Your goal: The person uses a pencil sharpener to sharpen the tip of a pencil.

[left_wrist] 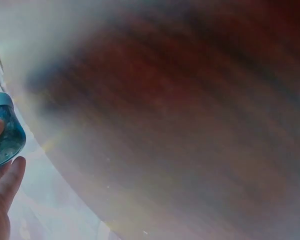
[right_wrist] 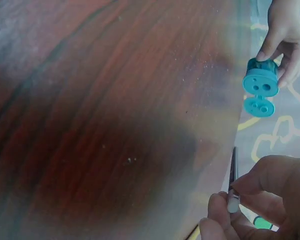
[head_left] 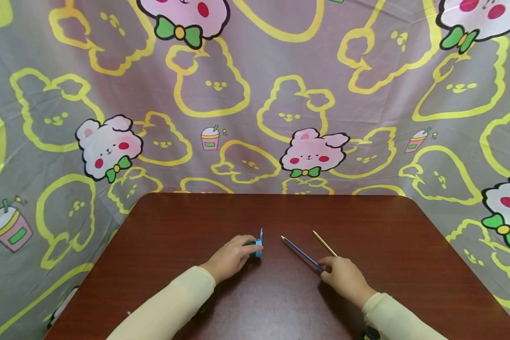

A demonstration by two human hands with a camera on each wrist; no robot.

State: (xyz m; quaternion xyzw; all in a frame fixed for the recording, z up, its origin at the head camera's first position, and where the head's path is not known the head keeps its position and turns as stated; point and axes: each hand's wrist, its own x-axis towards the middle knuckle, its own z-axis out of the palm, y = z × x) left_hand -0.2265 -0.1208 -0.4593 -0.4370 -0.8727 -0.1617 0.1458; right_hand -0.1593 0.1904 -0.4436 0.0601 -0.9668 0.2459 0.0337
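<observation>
My left hand (head_left: 233,257) grips a teal pencil sharpener (head_left: 259,248) with a see-through body. Its lid (right_wrist: 260,107) hangs open, and two round holes show on the top (right_wrist: 260,84) in the right wrist view. A thumb and a finger hold the sharpener's sides in the left wrist view. My right hand (head_left: 344,278) pinches a blue pencil (head_left: 301,253) near its white end (right_wrist: 233,204). The pencil's tip points toward the sharpener, apart from it. A yellow pencil (head_left: 324,243) lies just beyond the right hand, its near end hidden by the fingers.
The brown table (head_left: 195,217) has rounded far corners. Behind it and at both sides hangs a grey curtain (head_left: 246,127) with yellow outlines and rabbit faces.
</observation>
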